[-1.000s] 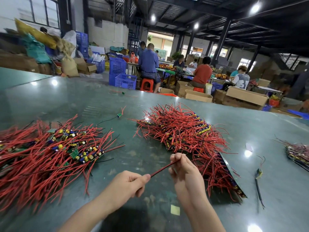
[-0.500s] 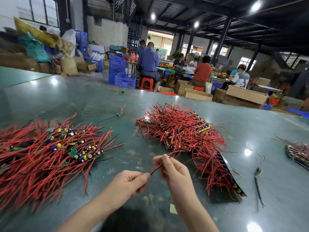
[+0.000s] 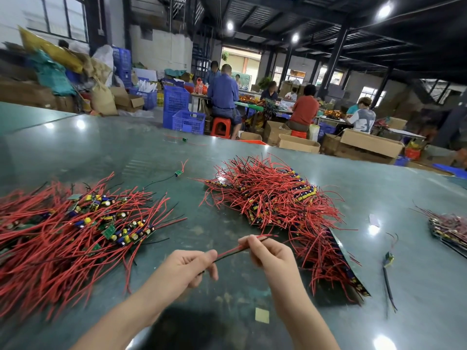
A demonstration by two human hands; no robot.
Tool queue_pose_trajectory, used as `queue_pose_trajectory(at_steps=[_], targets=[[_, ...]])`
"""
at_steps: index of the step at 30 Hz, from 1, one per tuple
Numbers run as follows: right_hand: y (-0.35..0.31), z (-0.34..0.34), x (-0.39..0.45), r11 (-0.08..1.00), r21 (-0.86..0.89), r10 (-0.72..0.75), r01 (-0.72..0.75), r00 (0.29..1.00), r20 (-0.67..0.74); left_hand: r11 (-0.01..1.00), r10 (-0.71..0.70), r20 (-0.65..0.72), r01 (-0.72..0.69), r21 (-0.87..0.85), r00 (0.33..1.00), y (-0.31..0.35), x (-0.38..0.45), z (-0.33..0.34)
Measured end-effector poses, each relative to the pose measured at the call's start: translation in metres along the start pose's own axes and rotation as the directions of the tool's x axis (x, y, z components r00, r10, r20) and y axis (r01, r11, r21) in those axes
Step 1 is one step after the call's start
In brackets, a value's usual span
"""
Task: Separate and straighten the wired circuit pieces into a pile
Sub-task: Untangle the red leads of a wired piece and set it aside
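Both hands, left hand (image 3: 188, 267) and right hand (image 3: 271, 256), are pinching fingers on the wires (image 3: 232, 251), pulling them taut to straighten, pile (image 3: 75, 233) waiting at nine o'clock.

**Bench surface and its load**

Glossy dark-green bench (image 3: 252, 306), ceiling lights mirrored in it. Left: spread pile of red-wired circuit pieces (image 3: 70, 236), boards and capacitors showing on top. Centre-right: denser heap of red-wired pieces (image 3: 275, 195), running toward the near edge. Between the two, farther back, a single green board with wires (image 3: 178, 173); another lone piece (image 3: 184, 139) near the far edge. Right edge: a smaller stack (image 3: 449, 228), blurred, probably the same parts. Near right: one loose piece with a black lead (image 3: 388, 258). Front: small yellowish square (image 3: 262, 315).
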State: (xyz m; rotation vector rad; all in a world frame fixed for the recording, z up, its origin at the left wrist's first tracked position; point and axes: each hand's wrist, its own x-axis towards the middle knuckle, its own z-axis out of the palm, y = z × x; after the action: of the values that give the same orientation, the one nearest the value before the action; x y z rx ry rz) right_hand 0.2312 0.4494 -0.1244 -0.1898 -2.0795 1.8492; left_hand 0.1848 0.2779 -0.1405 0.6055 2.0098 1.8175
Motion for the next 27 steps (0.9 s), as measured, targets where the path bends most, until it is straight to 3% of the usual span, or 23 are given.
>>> queue_pose_trajectory(at_steps=[3, 5, 7, 13, 23, 25, 27], targets=[[-0.002, -0.005, 0.001, 0.977, -0.208, -0.039, 0.040, 0.999, 0.011, 0.983, 0.047, -0.057, -0.036, 0.178, 0.997, -0.001, -0.001, -0.001], [-0.003, -0.005, 0.002, 0.922, -0.378, -0.091, 0.090, 0.996, 0.014, 0.864, 0.141, -0.091, -0.077, 0.498, 0.986, -0.004, -0.002, -0.003], [-0.003, -0.004, 0.002, 0.906, -0.411, -0.099, 0.098, 0.995, 0.017, 0.730, 0.197, -0.097, -0.081, 0.678, 0.976, -0.004, -0.005, -0.006], [-0.004, -0.009, 0.003, 0.998, -0.066, -0.014, 0.012, 0.999, -0.040, 0.736, 0.255, -0.097, -0.128, 0.665, 0.962, -0.001, -0.005, -0.011], [0.002, -0.015, 0.006, 0.915, -0.395, -0.116, 0.080, 0.991, -0.069, 0.660, 0.298, -0.106, -0.125, 0.741, 0.949, -0.005, -0.002, -0.014], [0.002, -0.015, 0.005, 0.926, -0.369, -0.118, 0.086, 0.991, -0.063, 0.688, 0.306, -0.109, -0.140, 0.713, 0.946, -0.006, -0.002, -0.016], [0.000, -0.011, 0.004, 0.973, -0.206, -0.119, 0.106, 0.992, -0.049, 0.783, 0.297, -0.110, -0.176, 0.596, 0.949, -0.007, 0.000, -0.017]])
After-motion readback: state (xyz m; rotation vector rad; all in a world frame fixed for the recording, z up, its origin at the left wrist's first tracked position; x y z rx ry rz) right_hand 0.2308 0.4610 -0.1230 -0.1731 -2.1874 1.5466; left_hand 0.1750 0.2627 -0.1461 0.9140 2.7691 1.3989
